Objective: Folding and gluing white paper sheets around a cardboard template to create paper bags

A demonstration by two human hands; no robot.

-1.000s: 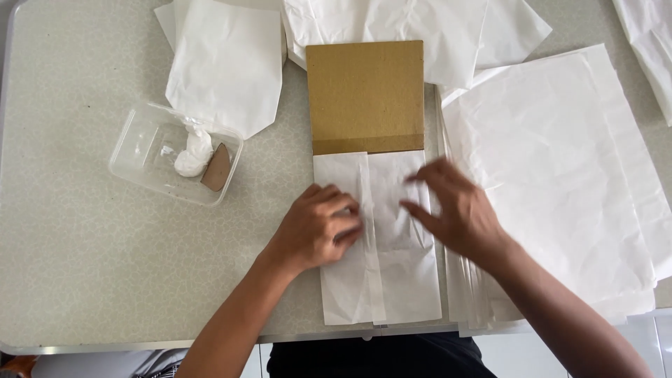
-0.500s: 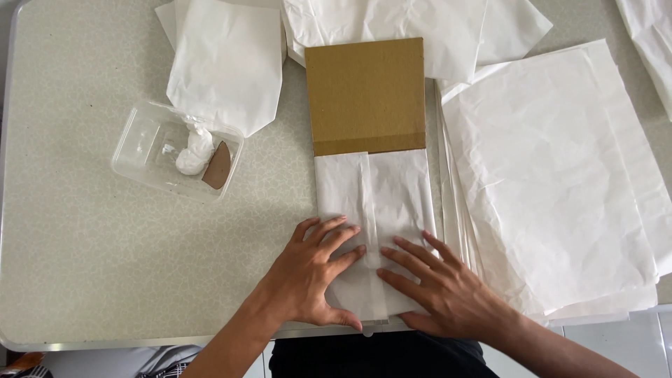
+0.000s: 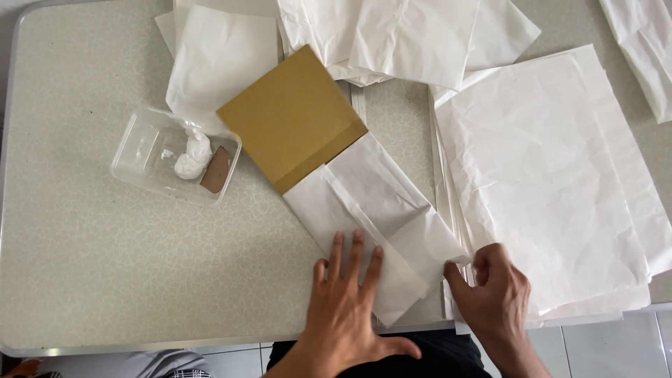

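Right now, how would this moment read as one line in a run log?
left hand: flat on folded white paper | right hand: pinching paper's corner | brown cardboard: sticking out of paper, tilted | table

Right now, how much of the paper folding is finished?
Done: the white paper is already folded around the brown cardboard, and folded ones lie at the top. In hand: the left hand presses it flat, while the right hand pinches its corner. Left: a stack of flat sheets beside it.
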